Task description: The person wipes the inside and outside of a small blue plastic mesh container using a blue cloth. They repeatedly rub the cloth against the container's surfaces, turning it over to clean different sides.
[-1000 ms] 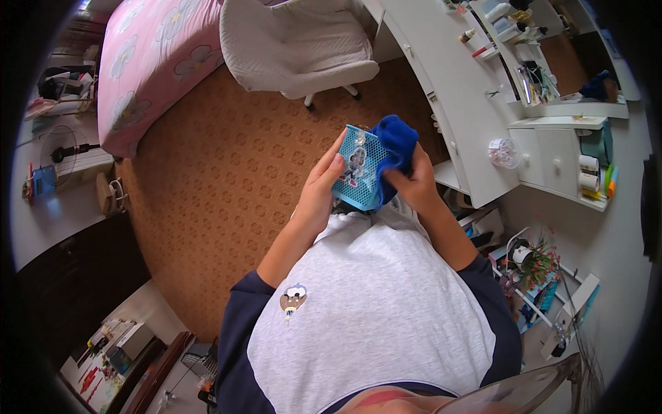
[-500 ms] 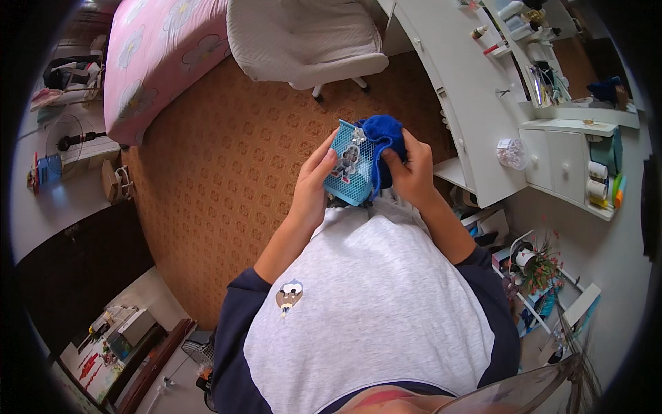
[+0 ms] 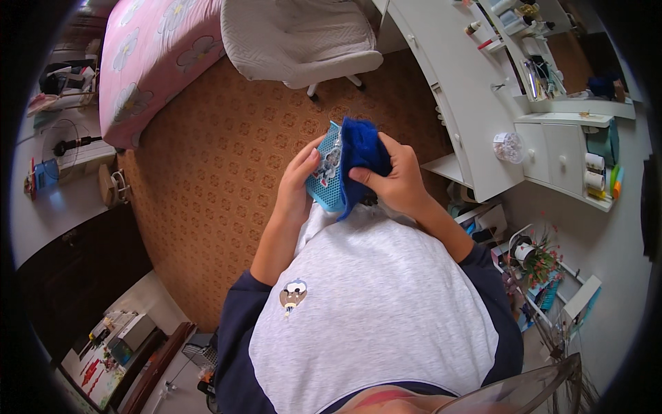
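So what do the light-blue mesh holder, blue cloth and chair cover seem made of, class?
Light-blue mesh holder: metal or plastic, hard to tell; smooth-looking, regular holes, straight edges.
Blue cloth: probably soft textile, matte; fuzzy surface, limp edge.
Chair cover: likely quilted fabric, matte; creases, stitched-looking pattern.

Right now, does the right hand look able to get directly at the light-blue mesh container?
Probably not without shifting its grip: the right hand is close, but the deep-blue soft cloth it holds lies between it and the container, which the left hand holds from the left.
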Demonstrator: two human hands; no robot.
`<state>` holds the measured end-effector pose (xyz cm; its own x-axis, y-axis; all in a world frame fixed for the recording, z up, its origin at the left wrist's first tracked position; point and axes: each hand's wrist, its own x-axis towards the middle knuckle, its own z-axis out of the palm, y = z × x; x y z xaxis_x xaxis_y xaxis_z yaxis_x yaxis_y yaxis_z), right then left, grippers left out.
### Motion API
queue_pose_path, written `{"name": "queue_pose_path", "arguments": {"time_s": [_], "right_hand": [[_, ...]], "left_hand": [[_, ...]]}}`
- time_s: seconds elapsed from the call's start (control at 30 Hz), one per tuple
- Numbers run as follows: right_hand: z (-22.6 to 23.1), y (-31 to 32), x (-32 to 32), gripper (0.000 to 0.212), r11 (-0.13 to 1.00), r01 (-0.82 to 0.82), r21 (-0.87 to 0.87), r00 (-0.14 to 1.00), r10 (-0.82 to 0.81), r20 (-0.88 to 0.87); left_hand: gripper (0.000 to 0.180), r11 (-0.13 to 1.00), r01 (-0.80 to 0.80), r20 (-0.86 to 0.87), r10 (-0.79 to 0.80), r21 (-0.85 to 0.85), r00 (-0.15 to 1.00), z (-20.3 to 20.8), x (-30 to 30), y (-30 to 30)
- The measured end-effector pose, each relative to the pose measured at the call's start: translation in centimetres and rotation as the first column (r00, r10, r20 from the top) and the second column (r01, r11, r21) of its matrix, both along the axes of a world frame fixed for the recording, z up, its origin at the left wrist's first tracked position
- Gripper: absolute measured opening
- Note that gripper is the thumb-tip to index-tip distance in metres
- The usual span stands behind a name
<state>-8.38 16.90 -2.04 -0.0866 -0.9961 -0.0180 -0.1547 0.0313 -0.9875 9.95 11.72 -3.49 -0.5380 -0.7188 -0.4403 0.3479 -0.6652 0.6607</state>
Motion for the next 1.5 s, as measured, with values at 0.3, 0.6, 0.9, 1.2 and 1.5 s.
{"name": "queue_pose_path", "arguments": {"time_s": [0.3, 0.6, 0.9, 1.2, 1.5], "right_hand": [[-0.8, -0.5, -2.3, 0.018, 0.878, -0.473, 0.067, 0.824, 0.414, 0.387], [-0.7, -0.4, -2.7, 0.073, 0.535, -0.703, 0.469, 0.689, 0.676, 0.261], [-1.5, -0.4, -3.2, 0.079, 0.579, -0.733, 0.356, 0.68, 0.621, 0.389], [-2.0, 0.2, -1.7, 0.066, 0.867, -0.415, 0.277, 0.878, 0.301, 0.372], [-1.4, 0.0, 1.1, 0.049, 0.834, -0.548, -0.062, 0.745, 0.453, -0.491]], "left_hand": [[0.059, 0.987, 0.111, 0.149, -0.094, -0.114, 0.984, 0.5, 1.6, 0.6], [0.047, 0.941, 0.282, 0.27, -0.227, -0.187, 0.936, 0.8, 1.2, 0.1], [0.045, 0.949, 0.287, 0.243, -0.25, -0.13, 0.937, 1.0, 0.7, 0.1], [0.061, 0.996, 0.062, 0.117, -0.069, 0.057, 0.991, 0.7, 1.0, -0.4], [0.073, 0.991, 0.0, 0.085, 0.012, -0.135, 0.996, 0.4, 0.7, -1.6]]}}
